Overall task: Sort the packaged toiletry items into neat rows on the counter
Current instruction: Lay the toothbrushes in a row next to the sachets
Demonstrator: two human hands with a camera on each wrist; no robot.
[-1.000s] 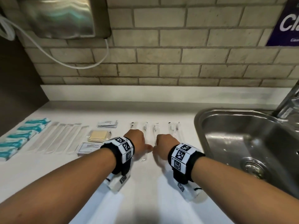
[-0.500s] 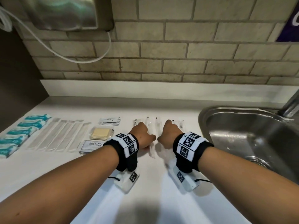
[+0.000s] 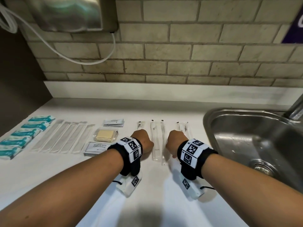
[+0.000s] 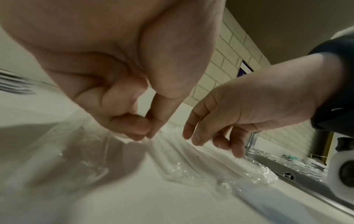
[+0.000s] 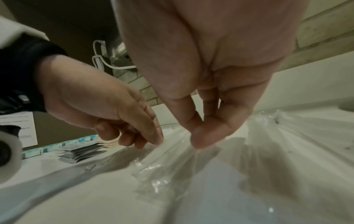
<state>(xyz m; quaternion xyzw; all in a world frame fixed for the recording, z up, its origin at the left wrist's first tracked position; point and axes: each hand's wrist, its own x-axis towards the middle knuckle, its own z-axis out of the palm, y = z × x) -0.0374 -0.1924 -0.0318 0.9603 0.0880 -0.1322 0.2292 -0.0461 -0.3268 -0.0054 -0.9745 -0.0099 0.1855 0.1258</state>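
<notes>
fingertips (image 4: 149, 133) blurred — grip unclear, wrappers (image 3: 155, 141) glary

Both forearms extended forward, parallel, wrists banded. Left hand (image 3: 142, 141) knuckles up, thumb and index fingertip pinched together, pointing down. Right hand (image 3: 176, 139) fingers relaxed, angled down, slightly spread.

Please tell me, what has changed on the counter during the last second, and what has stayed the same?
Both hands moved apart: the left hand went left and the right hand went right, uncovering two clear toothbrush packets that now lie side by side between them. The fingertips of both hands point down at the plastic; a firm grip is not clear. The teal packets, the flat clear sleeves and the shampoo sachets stayed in place.
</notes>
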